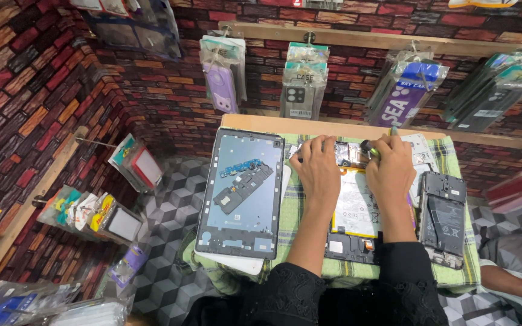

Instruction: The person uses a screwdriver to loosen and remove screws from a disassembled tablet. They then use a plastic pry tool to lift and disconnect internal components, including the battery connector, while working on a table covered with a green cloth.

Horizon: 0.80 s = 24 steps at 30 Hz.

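The opened tablet [351, 211] lies flat on a green checked cloth [454, 265] spread over a small wooden table [255, 122], its far edge close to the brick-patterned wall [170, 108]. Room is tight: a detached tablet back cover [241, 193] holding small loose parts lies just to the left, touching the cloth's left border, and an opened phone [443, 218] lies just to the right, near the cloth's right edge. Hanging phone cases [300, 84] crowd the wall above. The tablet shows a large pale battery with a yellow border and dark boards at both ends. The left hand [318, 169] rests palm down, fingers loosely spread, on the tablet's upper left part. The right hand [391, 172] is curled around a screwdriver [371, 149] at the tablet's top edge.
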Tool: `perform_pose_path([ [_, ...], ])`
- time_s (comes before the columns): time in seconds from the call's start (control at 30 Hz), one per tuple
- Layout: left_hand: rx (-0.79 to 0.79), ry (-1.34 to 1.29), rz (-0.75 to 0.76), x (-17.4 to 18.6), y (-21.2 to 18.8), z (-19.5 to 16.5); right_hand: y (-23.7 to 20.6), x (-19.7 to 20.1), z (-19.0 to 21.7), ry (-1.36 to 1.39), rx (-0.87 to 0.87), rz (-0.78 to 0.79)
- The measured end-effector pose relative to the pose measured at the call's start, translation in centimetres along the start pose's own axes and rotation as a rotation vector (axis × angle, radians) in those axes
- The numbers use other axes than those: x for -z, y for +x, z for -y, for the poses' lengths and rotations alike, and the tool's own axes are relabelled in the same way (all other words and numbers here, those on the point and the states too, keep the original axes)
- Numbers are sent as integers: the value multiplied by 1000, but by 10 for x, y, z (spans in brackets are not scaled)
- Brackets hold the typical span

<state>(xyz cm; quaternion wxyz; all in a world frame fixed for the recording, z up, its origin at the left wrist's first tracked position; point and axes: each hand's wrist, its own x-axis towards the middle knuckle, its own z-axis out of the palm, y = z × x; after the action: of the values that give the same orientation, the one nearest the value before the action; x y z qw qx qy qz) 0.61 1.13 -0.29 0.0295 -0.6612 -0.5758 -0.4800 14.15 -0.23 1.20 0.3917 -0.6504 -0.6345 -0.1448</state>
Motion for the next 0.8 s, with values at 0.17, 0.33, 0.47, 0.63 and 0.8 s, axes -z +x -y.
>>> perform_pose_path([
  [0.17, 4, -2, 3, -1, 0, 0, 0, 1, 1, -6, 17, -4],
  [0.33, 11, -1, 19, -2, 0, 0, 3, 1, 3, -33, 28, 39],
  [0.47, 13, 3, 34, -1, 0, -1, 6, 0, 4, -54, 65, 65],
  [0.63, 1, 3, 32, 1, -1, -2, 7, 1, 7, -38, 49, 72],
  [0.8, 0, -1, 32, 4, -1, -2, 5, 10, 14, 26, 33, 75],
])
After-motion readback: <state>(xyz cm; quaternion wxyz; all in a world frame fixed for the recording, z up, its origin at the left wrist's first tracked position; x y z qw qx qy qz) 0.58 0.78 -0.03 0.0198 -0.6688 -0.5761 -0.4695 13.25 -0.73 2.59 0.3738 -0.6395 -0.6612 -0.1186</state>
